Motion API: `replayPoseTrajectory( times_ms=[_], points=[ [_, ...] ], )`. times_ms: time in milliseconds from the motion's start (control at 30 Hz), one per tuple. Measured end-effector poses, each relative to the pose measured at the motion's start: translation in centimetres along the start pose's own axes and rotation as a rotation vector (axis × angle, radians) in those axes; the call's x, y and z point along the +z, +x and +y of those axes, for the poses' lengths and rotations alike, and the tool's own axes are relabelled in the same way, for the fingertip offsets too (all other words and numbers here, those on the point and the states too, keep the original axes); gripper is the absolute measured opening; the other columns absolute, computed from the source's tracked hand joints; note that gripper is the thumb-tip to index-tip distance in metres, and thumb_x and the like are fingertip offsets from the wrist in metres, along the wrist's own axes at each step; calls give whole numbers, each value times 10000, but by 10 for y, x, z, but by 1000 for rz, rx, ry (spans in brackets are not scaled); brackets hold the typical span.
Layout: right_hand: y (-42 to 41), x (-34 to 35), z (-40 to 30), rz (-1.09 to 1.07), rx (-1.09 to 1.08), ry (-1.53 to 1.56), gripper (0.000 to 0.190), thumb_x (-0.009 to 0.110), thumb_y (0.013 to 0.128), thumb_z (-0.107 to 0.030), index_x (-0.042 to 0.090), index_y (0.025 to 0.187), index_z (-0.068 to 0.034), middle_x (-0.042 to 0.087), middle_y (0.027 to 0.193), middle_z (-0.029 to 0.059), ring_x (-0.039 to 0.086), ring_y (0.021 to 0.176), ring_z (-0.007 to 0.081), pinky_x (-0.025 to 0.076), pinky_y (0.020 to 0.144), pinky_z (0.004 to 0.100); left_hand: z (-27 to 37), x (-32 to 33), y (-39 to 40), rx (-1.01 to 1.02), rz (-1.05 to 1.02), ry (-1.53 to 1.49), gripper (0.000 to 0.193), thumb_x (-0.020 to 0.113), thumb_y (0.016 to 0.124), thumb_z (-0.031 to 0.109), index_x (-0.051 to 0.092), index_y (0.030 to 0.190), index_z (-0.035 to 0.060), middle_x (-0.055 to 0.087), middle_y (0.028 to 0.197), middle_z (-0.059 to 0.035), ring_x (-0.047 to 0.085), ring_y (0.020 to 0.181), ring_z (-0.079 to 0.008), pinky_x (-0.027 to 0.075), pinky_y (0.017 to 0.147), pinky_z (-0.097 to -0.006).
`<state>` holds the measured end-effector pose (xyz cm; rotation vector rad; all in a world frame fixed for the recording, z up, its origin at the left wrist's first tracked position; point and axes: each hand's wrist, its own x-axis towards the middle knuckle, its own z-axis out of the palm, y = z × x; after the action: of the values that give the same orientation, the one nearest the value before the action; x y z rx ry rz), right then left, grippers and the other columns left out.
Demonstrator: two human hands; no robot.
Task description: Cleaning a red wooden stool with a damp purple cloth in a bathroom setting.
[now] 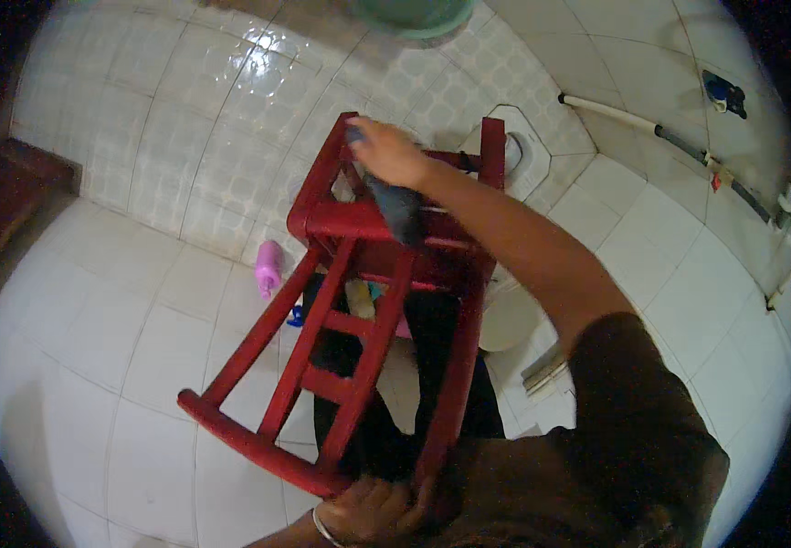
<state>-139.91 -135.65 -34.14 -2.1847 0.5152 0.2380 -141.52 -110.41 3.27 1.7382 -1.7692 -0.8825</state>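
Note:
A red chair [253, 444], apparently wooden, lies tilted in front of me, its slatted back towards my body and its legs pointing away. My left hand [368, 510], a pale bangle on the wrist, grips the end of the backrest's top rail near my waist. A dark grey cloth [399, 205] is bunched in my right hand [392, 154], pressed against a chair leg [330, 154] at the far left. The cloth hangs down over the seat edge [341, 220]. My right forearm hides part of the seat and frame.
A pink bottle [269, 264] lies on the tiled floor left of the chair. A green basin [423, 17] stands at the far side. A white squat-toilet-like fixture [536, 161] lies behind the legs. A pale round container [508, 318] is at right; a pipe [611, 113] runs along the wall.

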Motion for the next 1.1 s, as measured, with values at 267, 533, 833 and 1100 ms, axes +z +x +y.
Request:
replayPoseTrajectory(
  times_ms=[267,533,833,1100],
  points=[
    [9,38,59,-374,53,-604,237,569,747,-208,647,898,-43,651,874,128,614,854,306,474,746,398,-5,4,-1,-59,10,-322,116,651,730,168,637,759,56,580,677,-81,579,603,-262,451,513,-379],
    [-26,-113,76,-326,279,-361,310,541,711,-287,678,855,-50,653,895,180,624,855,361,478,804,471,-5,-19,-25,-61,-87,-321,95,634,740,144,644,762,52,578,671,-82,581,599,-263,454,506,-373],
    [-4,-155,267,-229,449,229,277,469,829,-243,619,1009,-95,623,1049,122,608,924,221,485,820,353,-9,-18,-29,-158,-236,-294,80,615,751,116,653,766,48,575,664,-84,583,595,-265,458,499,-367],
    [8,-147,256,-142,637,1316,349,468,887,-312,580,1124,-82,641,1027,84,626,898,157,499,832,352,-6,-40,-17,-439,-311,-358,79,598,760,92,660,770,44,573,658,-86,585,591,-267,461,493,-361]
  ],
)
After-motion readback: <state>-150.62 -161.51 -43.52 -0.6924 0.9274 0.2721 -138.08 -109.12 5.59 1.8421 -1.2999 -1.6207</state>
